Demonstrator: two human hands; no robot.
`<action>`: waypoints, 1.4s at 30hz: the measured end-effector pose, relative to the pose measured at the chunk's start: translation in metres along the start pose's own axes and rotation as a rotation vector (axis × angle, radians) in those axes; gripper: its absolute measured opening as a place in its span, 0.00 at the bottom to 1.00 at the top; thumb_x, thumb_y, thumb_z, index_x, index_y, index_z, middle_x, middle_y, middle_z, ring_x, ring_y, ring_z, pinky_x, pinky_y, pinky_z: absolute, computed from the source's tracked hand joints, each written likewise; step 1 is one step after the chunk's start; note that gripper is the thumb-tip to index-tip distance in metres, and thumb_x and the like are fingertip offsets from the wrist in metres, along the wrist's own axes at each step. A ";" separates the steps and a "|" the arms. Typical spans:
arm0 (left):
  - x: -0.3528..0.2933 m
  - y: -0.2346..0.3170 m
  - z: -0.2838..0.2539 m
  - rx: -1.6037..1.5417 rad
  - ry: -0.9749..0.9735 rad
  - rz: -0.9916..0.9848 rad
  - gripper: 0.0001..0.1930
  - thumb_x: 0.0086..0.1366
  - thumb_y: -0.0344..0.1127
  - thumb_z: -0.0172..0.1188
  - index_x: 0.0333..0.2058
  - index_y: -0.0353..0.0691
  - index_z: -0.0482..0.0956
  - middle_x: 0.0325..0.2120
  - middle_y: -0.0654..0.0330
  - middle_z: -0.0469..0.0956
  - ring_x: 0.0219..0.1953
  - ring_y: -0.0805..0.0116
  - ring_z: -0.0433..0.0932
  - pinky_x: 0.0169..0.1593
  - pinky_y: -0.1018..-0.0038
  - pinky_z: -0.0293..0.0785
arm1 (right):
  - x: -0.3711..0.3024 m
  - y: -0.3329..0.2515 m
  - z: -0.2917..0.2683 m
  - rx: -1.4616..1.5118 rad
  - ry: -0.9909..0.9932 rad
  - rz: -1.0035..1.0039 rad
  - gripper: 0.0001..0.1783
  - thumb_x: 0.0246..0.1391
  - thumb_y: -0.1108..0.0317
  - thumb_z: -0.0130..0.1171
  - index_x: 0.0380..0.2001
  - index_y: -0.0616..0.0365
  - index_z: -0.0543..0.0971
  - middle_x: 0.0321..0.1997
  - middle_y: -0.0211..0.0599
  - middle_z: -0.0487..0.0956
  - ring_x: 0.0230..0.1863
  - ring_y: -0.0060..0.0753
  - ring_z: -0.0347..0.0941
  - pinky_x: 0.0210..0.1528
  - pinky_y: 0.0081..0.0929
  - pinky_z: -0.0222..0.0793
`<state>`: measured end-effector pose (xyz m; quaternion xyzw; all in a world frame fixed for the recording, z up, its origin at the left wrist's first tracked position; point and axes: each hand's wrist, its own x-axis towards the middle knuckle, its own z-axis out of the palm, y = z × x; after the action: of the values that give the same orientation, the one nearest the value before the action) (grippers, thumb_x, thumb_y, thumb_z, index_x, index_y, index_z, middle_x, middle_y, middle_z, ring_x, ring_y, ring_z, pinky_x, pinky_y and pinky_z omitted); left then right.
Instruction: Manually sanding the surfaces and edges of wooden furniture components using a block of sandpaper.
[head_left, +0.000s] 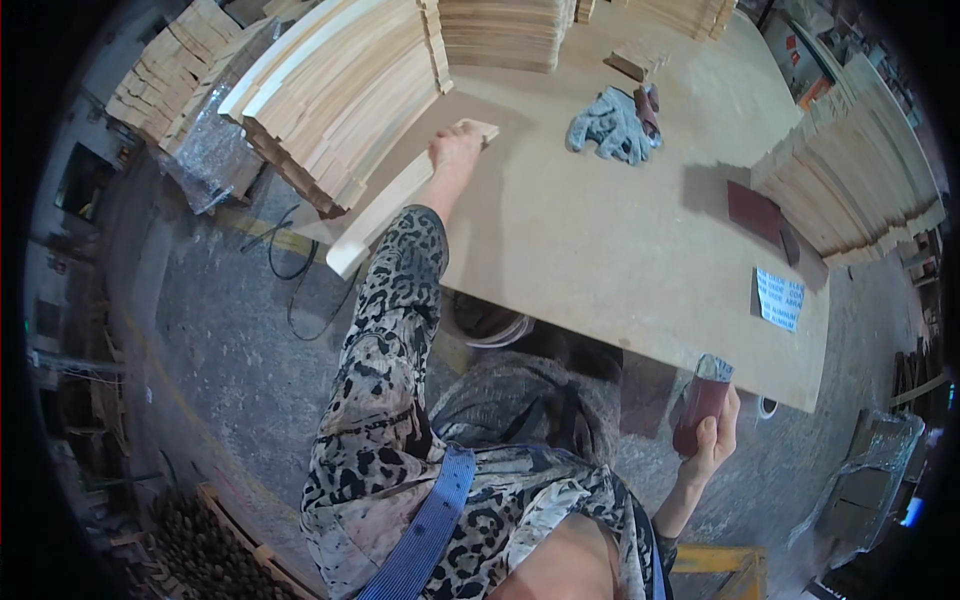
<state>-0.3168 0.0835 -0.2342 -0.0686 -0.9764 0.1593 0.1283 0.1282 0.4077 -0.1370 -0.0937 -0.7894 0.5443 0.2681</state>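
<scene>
Stretched out over the left part of the table, my left hand (456,150) grips a pale wooden slat (385,210) near its far end. The slat's near end juts past the table's front edge. My right hand (716,438) is closed around a folded piece of dark red sandpaper (705,400) beside the front right edge. Whether a block sits inside the fold, I cannot tell. A flat sheet of sandpaper (754,213) and a blue-and-white printed piece (778,299) lie on the right side of the table.
Stacked slats stand at the table's left (330,100), back (505,35) and right (850,170). Grey gloves (610,127) lie on the tabletop (590,230), beside a rolled sandpaper piece (648,108). Below the front edge is a bucket (488,322). Cables (290,262) trail at the left.
</scene>
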 end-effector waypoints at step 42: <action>0.030 -0.178 -0.201 -0.105 0.137 -0.299 0.30 0.50 0.55 0.62 0.48 0.42 0.74 0.41 0.47 0.74 0.45 0.48 0.73 0.45 0.58 0.72 | 0.005 0.034 0.007 0.039 -0.003 0.044 0.27 0.50 0.58 0.54 0.48 0.68 0.74 0.56 0.54 0.68 0.58 0.47 0.62 0.61 0.39 0.51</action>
<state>-0.3076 -0.0193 0.0156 0.0602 -0.9718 0.0822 0.2129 0.1151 0.4174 -0.1677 -0.1051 -0.7766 0.5657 0.2567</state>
